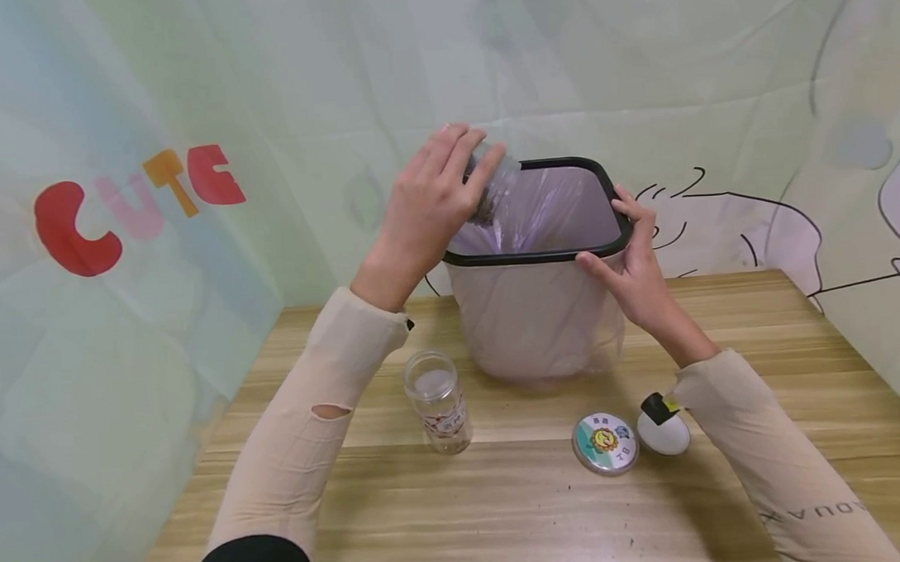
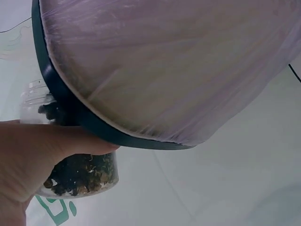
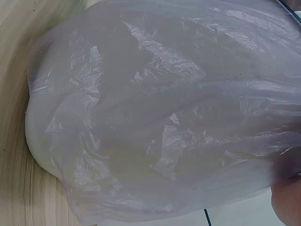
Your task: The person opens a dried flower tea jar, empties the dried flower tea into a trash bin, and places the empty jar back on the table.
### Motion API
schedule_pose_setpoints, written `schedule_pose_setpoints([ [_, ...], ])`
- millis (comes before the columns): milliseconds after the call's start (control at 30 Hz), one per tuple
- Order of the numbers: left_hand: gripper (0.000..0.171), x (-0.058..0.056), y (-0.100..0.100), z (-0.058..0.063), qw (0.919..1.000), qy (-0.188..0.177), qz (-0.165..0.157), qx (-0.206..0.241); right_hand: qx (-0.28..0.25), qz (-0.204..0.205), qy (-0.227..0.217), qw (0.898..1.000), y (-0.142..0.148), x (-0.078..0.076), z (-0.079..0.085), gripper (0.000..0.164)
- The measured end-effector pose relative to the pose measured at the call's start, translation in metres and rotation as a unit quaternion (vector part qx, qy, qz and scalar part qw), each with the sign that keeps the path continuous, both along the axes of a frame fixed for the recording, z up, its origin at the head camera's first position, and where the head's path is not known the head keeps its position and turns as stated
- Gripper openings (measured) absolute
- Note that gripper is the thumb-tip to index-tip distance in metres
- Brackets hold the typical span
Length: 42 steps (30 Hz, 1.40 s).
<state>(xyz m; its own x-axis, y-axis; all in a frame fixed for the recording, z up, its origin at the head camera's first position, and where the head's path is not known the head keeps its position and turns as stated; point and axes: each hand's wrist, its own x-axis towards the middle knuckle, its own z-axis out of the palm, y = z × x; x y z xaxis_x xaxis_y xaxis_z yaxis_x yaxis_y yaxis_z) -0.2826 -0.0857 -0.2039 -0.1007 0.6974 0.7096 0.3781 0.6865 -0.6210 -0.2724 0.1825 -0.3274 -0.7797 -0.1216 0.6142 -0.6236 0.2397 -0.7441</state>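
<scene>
My left hand (image 1: 428,195) grips a clear jar (image 1: 502,173) and holds it tilted at the left side of a waste bin's mouth. Dark, crumbly bits fill part of the jar (image 2: 89,176) in the left wrist view, where the thumb lies across it. With my right hand (image 1: 638,274) I hold the right side of the bin's black rim (image 1: 524,258). The pale bin (image 1: 533,319) stands upright on the table, lined with a thin translucent bag (image 1: 547,199). In the right wrist view the bag (image 3: 141,113) hangs wrinkled over the bin's outside.
A second clear jar (image 1: 441,414), lidless with a printed label, stands on the wooden table (image 1: 518,518) before the bin. A round printed lid (image 1: 606,443) and a white lid (image 1: 665,435) lie near my right forearm. Behind the bin hangs a printed cloth (image 1: 324,95).
</scene>
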Motion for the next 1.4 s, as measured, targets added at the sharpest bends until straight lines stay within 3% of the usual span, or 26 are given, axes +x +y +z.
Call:
schedule_pose_setpoints([
  [300,0.046,0.0014,-0.0014,-0.0015,0.9999,-0.014,-0.003,0.005,-0.004,0.003,0.007,1.000,-0.0012,0.0019,0.0000,0.095],
  [633,0.047,0.0019,-0.0020,-0.0006,0.9999,-0.010,0.002,0.001,-0.006,0.001,0.007,1.000,-0.0012,0.0004,0.0001,0.088],
  [1200,0.046,0.0015,-0.0022,0.0003,1.0000,-0.004,-0.002,0.001,-0.003,-0.004,0.005,1.000,-0.0001,-0.0012,-0.0001,0.090],
  [1400,0.047,0.0042,-0.0023,0.0007,0.9996,-0.023,0.000,-0.016,0.002,-0.005,0.005,1.000,0.0002,-0.0013,-0.0004,0.089],
])
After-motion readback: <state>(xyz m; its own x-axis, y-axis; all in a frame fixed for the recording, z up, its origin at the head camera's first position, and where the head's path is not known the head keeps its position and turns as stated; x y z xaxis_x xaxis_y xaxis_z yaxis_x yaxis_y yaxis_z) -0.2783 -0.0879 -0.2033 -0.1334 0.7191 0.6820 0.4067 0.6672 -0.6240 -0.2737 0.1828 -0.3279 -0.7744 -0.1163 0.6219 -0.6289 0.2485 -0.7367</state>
